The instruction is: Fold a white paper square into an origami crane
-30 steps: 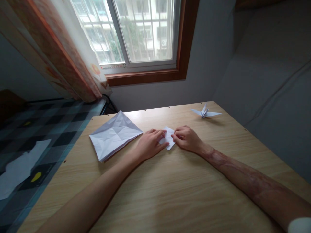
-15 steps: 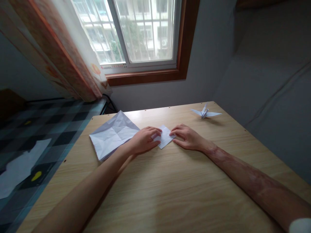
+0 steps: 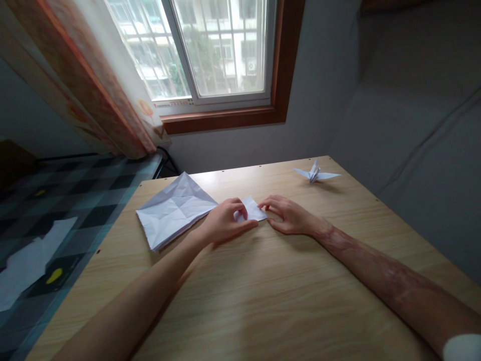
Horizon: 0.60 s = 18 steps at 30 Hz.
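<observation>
A small square of folded white paper (image 3: 252, 210) lies on the wooden table between my two hands. My left hand (image 3: 227, 219) is at its left side, fingers curled over the paper and the thumb stretched along its near edge, covering part of it. At the right corner, my right hand (image 3: 283, 214) has its index fingertip on the paper and its thumb close to the near side of that corner. Both hands hold the paper low at the table surface. Left of my left hand lies a larger creased white sheet stack (image 3: 175, 208).
A folded white paper crane (image 3: 314, 174) stands near the table's far right corner. Beyond the table's left edge, a checked cloth surface (image 3: 108, 185) carries white paper pieces (image 3: 28, 265). A window (image 3: 225, 50) and an orange curtain (image 3: 108, 100) are behind the table (image 3: 240, 301).
My left thumb has moved right along the paper's near edge. The paper's near corner no longer shows pointing toward me. My right fingers shifted slightly at the right corner.
</observation>
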Each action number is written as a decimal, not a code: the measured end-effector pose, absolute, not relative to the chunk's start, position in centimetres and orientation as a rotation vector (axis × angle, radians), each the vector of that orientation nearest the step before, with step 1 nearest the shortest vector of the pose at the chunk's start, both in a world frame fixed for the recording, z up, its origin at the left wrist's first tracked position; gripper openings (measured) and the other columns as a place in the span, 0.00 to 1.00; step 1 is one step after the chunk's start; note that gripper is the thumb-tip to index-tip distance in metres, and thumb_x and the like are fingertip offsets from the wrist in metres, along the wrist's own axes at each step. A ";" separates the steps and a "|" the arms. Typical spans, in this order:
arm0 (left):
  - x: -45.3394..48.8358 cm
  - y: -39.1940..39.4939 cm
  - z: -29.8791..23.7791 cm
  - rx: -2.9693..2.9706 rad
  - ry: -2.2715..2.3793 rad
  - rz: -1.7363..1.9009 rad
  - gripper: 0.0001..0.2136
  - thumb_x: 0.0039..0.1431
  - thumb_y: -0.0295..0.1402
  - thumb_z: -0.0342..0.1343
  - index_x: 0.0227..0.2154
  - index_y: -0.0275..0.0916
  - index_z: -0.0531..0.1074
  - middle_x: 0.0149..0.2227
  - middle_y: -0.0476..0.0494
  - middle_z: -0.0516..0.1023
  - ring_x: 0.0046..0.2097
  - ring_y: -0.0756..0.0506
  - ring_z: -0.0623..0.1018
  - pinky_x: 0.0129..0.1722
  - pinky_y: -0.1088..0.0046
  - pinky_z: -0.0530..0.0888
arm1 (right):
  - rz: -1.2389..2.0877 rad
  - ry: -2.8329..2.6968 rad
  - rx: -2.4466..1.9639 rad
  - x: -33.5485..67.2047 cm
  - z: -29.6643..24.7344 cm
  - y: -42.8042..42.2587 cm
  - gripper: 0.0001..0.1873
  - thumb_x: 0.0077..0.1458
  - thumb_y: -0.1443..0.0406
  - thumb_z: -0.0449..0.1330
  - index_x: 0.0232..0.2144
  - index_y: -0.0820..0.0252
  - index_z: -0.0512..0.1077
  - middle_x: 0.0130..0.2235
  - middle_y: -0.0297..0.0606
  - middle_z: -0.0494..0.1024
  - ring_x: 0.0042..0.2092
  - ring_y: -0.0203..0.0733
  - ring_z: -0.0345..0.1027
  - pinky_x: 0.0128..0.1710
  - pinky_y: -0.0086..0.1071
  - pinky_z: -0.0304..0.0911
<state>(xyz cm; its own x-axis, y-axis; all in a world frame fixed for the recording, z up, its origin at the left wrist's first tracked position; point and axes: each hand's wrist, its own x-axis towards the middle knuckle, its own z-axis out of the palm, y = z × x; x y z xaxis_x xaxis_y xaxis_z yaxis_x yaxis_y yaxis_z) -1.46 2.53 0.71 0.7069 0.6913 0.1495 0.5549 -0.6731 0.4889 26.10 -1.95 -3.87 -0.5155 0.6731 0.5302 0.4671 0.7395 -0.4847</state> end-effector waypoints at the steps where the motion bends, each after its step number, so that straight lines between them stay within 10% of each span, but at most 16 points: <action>1: -1.6 2.8 0.6 2.476 0.932 0.457 0.20 0.63 0.55 0.66 0.34 0.41 0.81 0.39 0.44 0.80 0.36 0.45 0.77 0.36 0.70 0.71 | 0.367 -2.211 -0.850 26.1 -3.8 -2.0 0.28 0.57 0.75 0.65 0.58 0.53 0.73 0.51 0.43 0.81 0.52 0.51 0.76 0.55 0.45 0.73; 18: -1.8 4.0 0.9 2.244 0.819 0.393 0.19 0.64 0.52 0.65 0.34 0.40 0.84 0.42 0.40 0.79 0.40 0.43 0.77 0.43 0.66 0.73 | 0.384 -2.194 -0.876 26.1 -3.5 -2.2 0.29 0.59 0.72 0.66 0.61 0.53 0.71 0.50 0.43 0.81 0.50 0.51 0.77 0.54 0.46 0.74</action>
<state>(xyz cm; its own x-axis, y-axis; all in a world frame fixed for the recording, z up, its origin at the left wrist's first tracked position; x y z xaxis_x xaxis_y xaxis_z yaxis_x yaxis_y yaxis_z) -1.78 4.04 0.87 0.7533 0.6564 0.0406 0.4422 -0.5512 0.7076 26.13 -2.21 -3.49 -0.5006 0.6907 0.5219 0.4725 0.7231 -0.5038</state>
